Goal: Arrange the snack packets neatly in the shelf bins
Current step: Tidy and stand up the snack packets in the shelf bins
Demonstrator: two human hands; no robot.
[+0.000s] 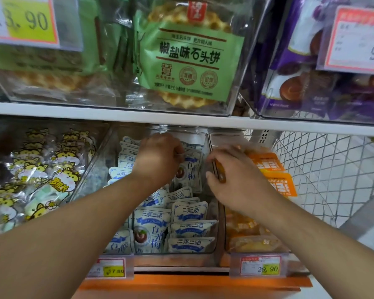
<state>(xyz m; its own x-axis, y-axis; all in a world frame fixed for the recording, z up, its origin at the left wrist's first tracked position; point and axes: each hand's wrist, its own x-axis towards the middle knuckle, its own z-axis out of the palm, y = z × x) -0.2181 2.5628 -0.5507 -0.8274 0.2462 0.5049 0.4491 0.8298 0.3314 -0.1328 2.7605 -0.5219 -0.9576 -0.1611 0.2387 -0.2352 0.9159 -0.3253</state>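
Facing a white shelf point(117, 114) of clear bins, my left hand point(158, 156) pinches an upright white packet point(190, 169) in the middle bin point(212, 244); right hand point(235, 180) fingers grasp an orange packet point(221, 173) at the divider.

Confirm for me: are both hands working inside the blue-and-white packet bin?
No: the left hand is in the blue-and-white packet bin, while the right hand grips an orange packet at the orange packet bin.
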